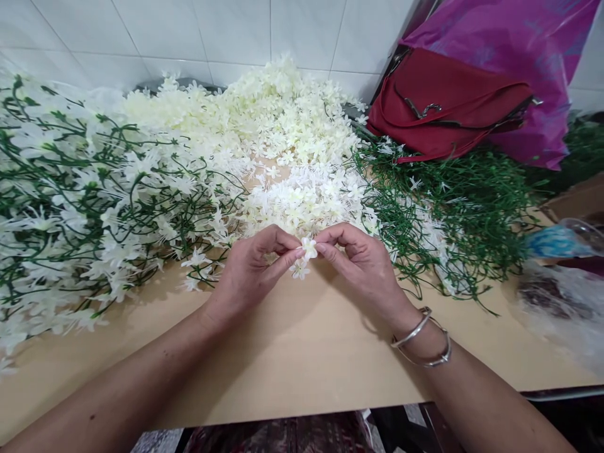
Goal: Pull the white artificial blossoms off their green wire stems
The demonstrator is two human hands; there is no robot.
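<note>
Bare forearms [127,371] angle in from the lower corners of my feed to the left hand [250,267] and right hand [364,264], thumbs and forefingers pinching a small white blossom [309,247] at frame centre, a delicate two-handed handling step, I judge, whose next move calls for a light, steady grip.

No lettering, number or brand name is legible in this view. A curved metal fitting [431,109] on a red handbag [453,82] bears no readable name; bluish marks on a purple plastic bag [509,28] form no readable words, and the blue-and-white pattern on a wrapped item [550,241] at right yields no text.
</note>
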